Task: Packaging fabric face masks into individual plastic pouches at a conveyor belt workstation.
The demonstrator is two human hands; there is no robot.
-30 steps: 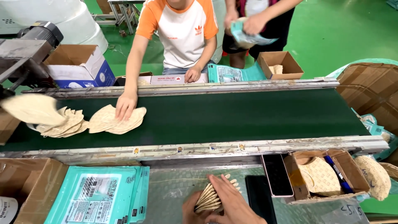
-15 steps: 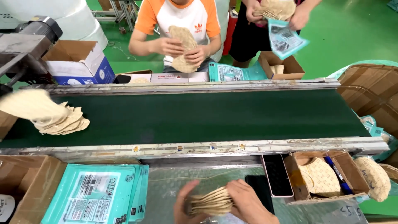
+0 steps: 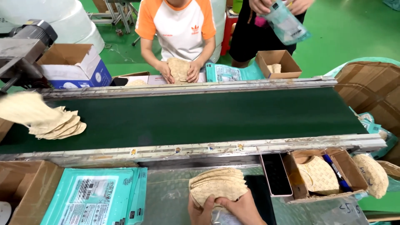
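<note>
Both our hands, left hand (image 3: 203, 211) and right hand (image 3: 241, 207), grip a fanned stack of tan masks (image 3: 218, 185); the small cardboard box (image 3: 351, 170) holds more masks.

Mask stack (image 3: 218, 185) before conveyor belt (image 3: 200, 118); pouches (image 3: 96, 200) left, probably flat.

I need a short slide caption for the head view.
Both hands hold a fanned stack of beige pads beside a green conveyor belt.

A green floor (image 3: 354, 37) lay beyond my dark green conveyor belt (image 3: 208, 116) with its worn metal rails (image 3: 200, 148). Open cardboard boxes (image 3: 71, 58) sat around it under even, bright light.
</note>
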